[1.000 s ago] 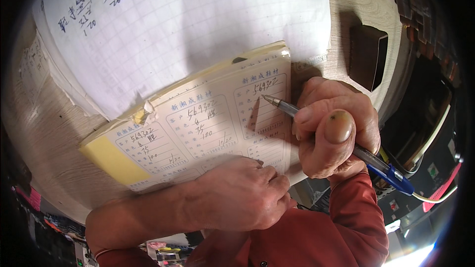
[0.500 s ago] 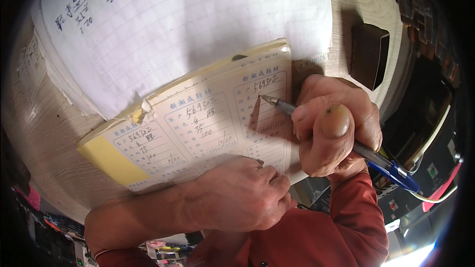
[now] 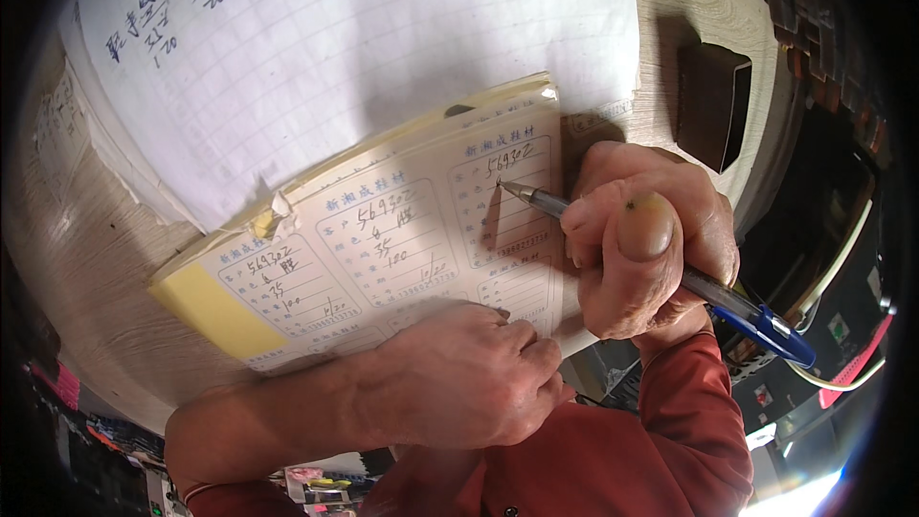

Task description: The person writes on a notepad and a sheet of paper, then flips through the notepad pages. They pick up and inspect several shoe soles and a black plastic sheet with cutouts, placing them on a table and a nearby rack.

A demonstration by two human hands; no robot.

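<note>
A pen (image 3: 548,202) with a clear barrel and a blue cap on its back end is pinched in my right hand (image 3: 661,230). Its tip touches the second line of the right-hand label, just below a handwritten number. The labels are printed on a sheet of a yellow-edged pad (image 3: 215,302), and the two labels to the left carry handwriting. Across the pad's near edge rests my left hand (image 3: 459,378), its fingers curled inward. Whatever lies in its palm, if anything, is hidden.
Large sheets of lined paper (image 3: 431,29) with handwriting lie under and beyond the pad on a wooden table (image 3: 105,325). To the right is a small dark brown box (image 3: 708,105). Dark items and a pale cable stand past the table's right edge.
The pen tip has shifted slightly left, with a small ink mark at it on the label's second line. My right hand has moved a little with it; my left hand stays put.
</note>
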